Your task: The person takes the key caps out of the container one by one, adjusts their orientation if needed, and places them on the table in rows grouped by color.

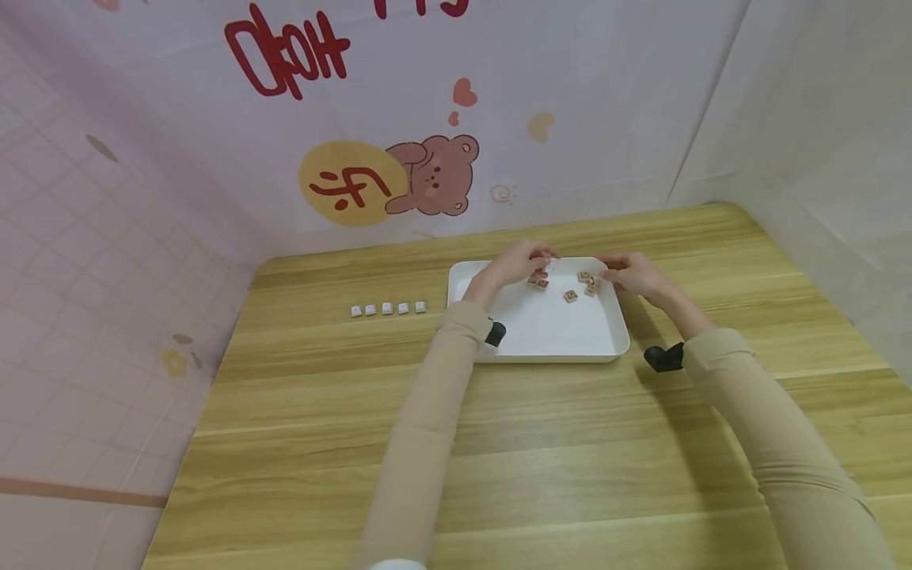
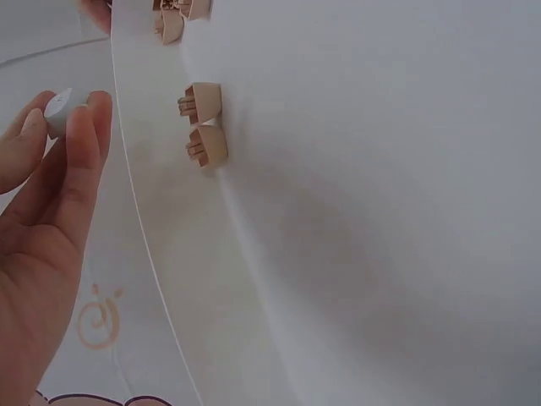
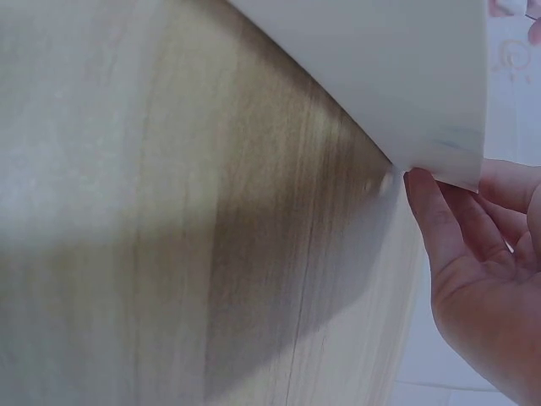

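Observation:
Between its thumb and fingertips my left hand [image 1: 514, 264] pinches a white keycap [image 2: 59, 112], held over the far side of a shallow white tray [image 1: 556, 336]. My right hand [image 1: 636, 277] grips the tray's far right corner, with the thumb at the rim and fingers against the outer wall, as the right wrist view shows. Several tan keycaps [image 1: 571, 295] lie loose inside the tray, mostly toward its far right. Two more tan keycaps [image 2: 205, 101] lie side by side close to the far wall, their hollow undersides showing in the left wrist view.
Left of the tray, several white keycaps [image 1: 387, 308] stand in a straight row on the wooden table [image 1: 321, 427]. A printed cloth with a bear [image 1: 438, 176] hangs behind the table's far edge. Pale cloth also hangs along both sides.

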